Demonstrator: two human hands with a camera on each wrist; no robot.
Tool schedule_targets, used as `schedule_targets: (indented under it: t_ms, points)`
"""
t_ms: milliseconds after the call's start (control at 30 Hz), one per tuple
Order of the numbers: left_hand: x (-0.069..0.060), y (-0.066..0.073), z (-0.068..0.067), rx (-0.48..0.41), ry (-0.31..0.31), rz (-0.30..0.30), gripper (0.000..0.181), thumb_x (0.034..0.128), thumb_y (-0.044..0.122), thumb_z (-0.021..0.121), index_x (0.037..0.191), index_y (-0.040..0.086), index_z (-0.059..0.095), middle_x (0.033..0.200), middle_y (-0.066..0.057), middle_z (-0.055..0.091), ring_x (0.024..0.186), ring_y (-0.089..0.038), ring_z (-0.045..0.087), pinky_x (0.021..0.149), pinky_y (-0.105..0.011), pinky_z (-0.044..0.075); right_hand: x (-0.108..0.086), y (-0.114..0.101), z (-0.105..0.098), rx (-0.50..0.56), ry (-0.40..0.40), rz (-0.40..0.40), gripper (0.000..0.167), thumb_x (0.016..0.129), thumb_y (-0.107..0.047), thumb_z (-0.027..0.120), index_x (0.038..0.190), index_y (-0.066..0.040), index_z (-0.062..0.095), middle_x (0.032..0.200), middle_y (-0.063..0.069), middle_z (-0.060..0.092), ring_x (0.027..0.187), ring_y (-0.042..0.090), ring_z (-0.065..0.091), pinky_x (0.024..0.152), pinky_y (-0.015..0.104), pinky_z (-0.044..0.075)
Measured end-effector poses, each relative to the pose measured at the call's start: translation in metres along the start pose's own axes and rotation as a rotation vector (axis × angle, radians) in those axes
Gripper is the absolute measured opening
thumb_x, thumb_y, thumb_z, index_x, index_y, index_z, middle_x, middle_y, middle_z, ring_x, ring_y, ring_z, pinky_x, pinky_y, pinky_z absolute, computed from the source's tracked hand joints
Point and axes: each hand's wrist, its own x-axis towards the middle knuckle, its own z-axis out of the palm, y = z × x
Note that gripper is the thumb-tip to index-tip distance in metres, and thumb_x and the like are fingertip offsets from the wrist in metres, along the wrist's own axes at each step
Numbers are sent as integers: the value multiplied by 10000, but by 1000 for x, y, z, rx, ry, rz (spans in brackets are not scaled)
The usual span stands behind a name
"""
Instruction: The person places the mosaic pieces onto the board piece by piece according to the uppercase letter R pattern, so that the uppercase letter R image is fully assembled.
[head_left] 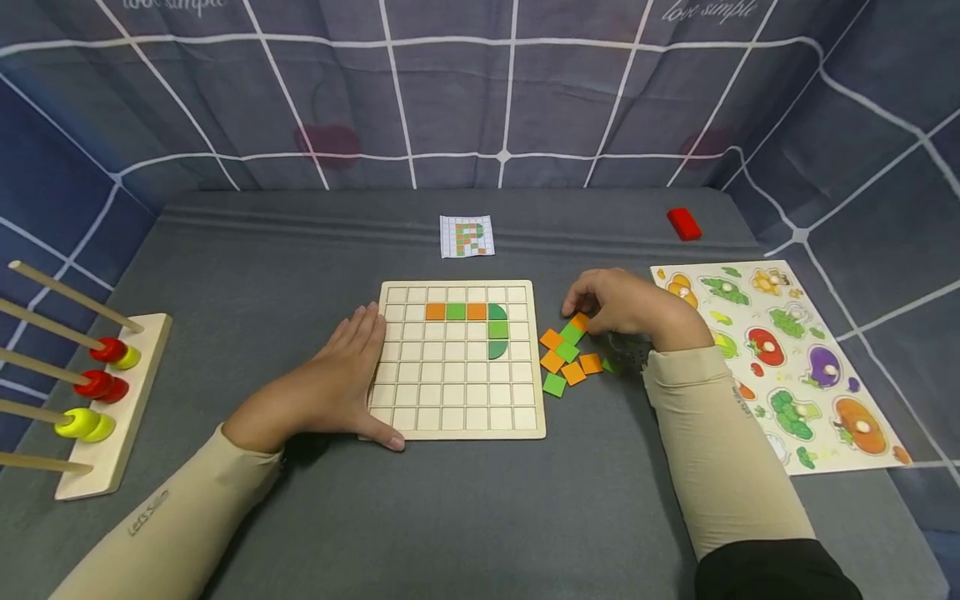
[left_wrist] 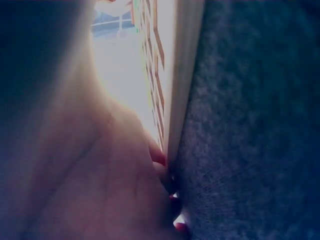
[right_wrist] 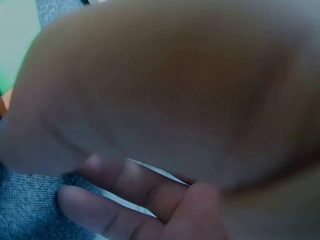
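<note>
My left hand lies flat along the left edge of a wooden grid board, thumb at its near-left corner; the left wrist view shows the palm beside the board's side. On the board, orange and green squares form a row, with a rounded green piece at its right end, a green square below and another rounded piece under that. My right hand is over the loose tiles, thumb and finger apart around an orange tile; contact is unclear.
Several loose tiles lie right of the board. Behind it is a patterned card. A vegetable puzzle lies at the right, partly under the right arm, with a red block beyond. A peg stand is at the left.
</note>
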Motion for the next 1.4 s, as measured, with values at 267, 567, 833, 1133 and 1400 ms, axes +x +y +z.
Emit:
schedule_targets:
  t_ms: [267,567,833,1133,1400]
  points:
    - [1,-4,5,-40,20,-7,1721,521,947,769,1620,-129,-2,1690,-303,-121,1564,-415,-115,1243,-552,-7,4,0,2,-9,-10,-39,343,784,171,715,1010,-83,760,1051,52,632,942,279,599,826,440,522]
    - [8,-4,8,-160,38,-13,1735,498,832,893,1623,-118,-26,1693,-284,-147,1558,-404,-162,1235,-531,-72,5,7,3,9,13,-97,334,797,178,733,988,-94,766,1024,27,667,907,237,631,810,422,550]
    - [8,-5,9,-174,33,-17,1751,489,835,893,1621,-117,-44,1690,-279,-167,1554,-395,-183,1233,-517,-91,3,12,1,-32,46,-116,273,817,113,768,1013,-76,775,1016,31,678,890,228,634,812,428,548]
    - [8,-3,8,-156,33,-24,1751,488,842,887,1615,-129,-38,1686,-286,-171,1554,-398,-180,1232,-522,-93,7,11,2,-61,119,-128,177,842,3,823,1007,-45,785,907,31,712,815,197,640,774,412,555]
    - [7,-2,8,-162,39,-29,1752,492,833,894,1616,-123,-49,1684,-294,-161,1554,-402,-178,1231,-529,-91,9,4,4,-83,179,-134,149,855,-44,832,996,-36,785,880,39,717,803,201,645,767,413,550]
